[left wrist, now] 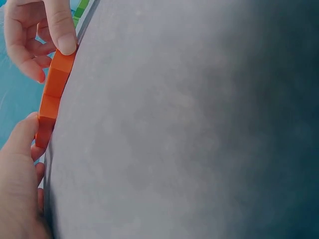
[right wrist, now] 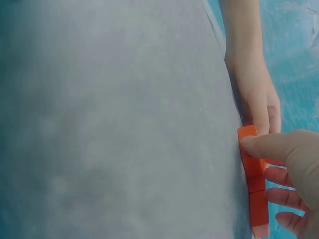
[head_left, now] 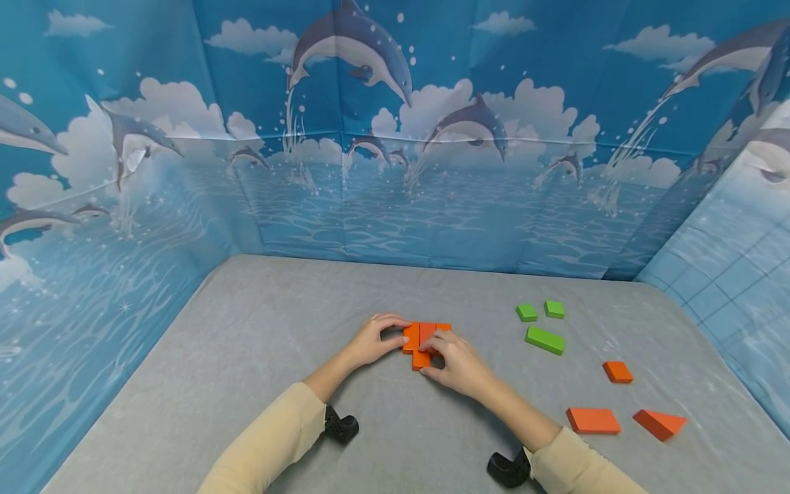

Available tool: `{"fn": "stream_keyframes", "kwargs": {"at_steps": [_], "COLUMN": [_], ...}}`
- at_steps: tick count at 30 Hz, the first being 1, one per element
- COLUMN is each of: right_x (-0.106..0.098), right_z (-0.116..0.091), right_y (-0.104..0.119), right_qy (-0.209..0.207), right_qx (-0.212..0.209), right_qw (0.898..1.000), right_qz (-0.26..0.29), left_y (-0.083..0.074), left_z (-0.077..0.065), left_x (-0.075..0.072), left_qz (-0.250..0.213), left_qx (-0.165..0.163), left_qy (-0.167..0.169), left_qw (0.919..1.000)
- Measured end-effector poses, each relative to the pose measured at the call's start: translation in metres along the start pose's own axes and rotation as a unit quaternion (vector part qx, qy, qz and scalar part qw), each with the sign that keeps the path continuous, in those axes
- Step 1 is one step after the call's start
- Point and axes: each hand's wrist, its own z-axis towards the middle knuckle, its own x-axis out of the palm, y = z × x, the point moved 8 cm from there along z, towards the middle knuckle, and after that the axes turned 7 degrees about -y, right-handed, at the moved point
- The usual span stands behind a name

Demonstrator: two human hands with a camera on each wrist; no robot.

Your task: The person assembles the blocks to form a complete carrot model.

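Three sides of the scene, far, left and right, carry blue fabric [head_left: 370, 226] printed with leaping dolphins and clouds. It surrounds a table [head_left: 259, 322] covered in grey cloth. Two cream sleeves [head_left: 265, 442] reach in from the near side, each with a black wrist device [head_left: 509, 469] at the cuff. The left hand [head_left: 370, 343] has its thumb and forefinger spread apart, merely touching the left edge of a flat group of orange blocks [head_left: 411, 335] at mid-table. The right hand [head_left: 457, 360] bends its fingers over the group's right part, thumb and forefinger pinching a small orange near block [head_left: 420, 361] that juts from the row.

Well to the right lie loose pieces: nearest, an orange rectangular block [head_left: 593, 420], with an orange triangular block [head_left: 660, 425] right of it; farther off, a long green block [head_left: 545, 341]; between these, a small orange square block [head_left: 618, 372]; farthest, two small green blocks [head_left: 527, 313], side by side but apart.
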Motion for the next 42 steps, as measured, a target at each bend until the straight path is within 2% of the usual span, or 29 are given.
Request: {"fn": "stream_keyframes", "kwargs": {"at_steps": [7, 11, 15, 19, 21, 24, 28, 32, 36, 42], "right_x": [-0.001, -0.006, -0.023, -0.054, -0.072, -0.096, -0.122, -0.144, -0.156, -0.163], "right_z": [0.0, 0.0, -0.002, -0.011, -0.019, -0.035, -0.059, -0.085, -0.112, -0.149], "right_y": [-0.001, -0.004, -0.016, -0.041, -0.056, -0.08, -0.114, -0.143, -0.169, -0.202], "right_qy": [-0.003, -0.011, -0.026, -0.066, -0.087, -0.105, -0.1, -0.083, -0.056, 0.003], "right_qx": [0.002, -0.004, 0.021, 0.056, 0.07, 0.1, 0.156, 0.196, 0.238, 0.284], "right_qw": [1.0, 0.998, 0.993, 0.991, 0.99, 0.988, 0.982, 0.977, 0.97, 0.959], "right_qz": [0.011, 0.059, 0.109, 0.101, 0.086, 0.058, 0.027, 0.01, 0.006, 0.014], "left_y": [0.0, 0.001, -0.002, -0.007, -0.008, -0.007, 0.0, 0.002, 0.0, -0.007], "left_z": [0.001, 0.001, 0.0, -0.001, -0.001, -0.001, 0.001, 0.001, 0.0, -0.001], "left_x": [0.0, 0.0, -0.001, -0.004, -0.004, -0.004, -0.001, 0.001, 0.0, -0.002], "left_qz": [0.002, 0.002, -0.003, -0.013, -0.015, -0.009, 0.003, 0.007, 0.004, -0.003], "left_qx": [-0.007, -0.006, 0.015, 0.052, 0.06, 0.047, 0.007, -0.006, 0.003, 0.042], "left_qy": [0.002, 0.003, -0.003, -0.017, -0.021, -0.017, -0.002, 0.005, 0.002, -0.017], "left_qw": [1.0, 1.0, 0.9999, 0.9984, 0.9979, 0.9987, 1.0, 0.9999, 1.0, 0.999]}}
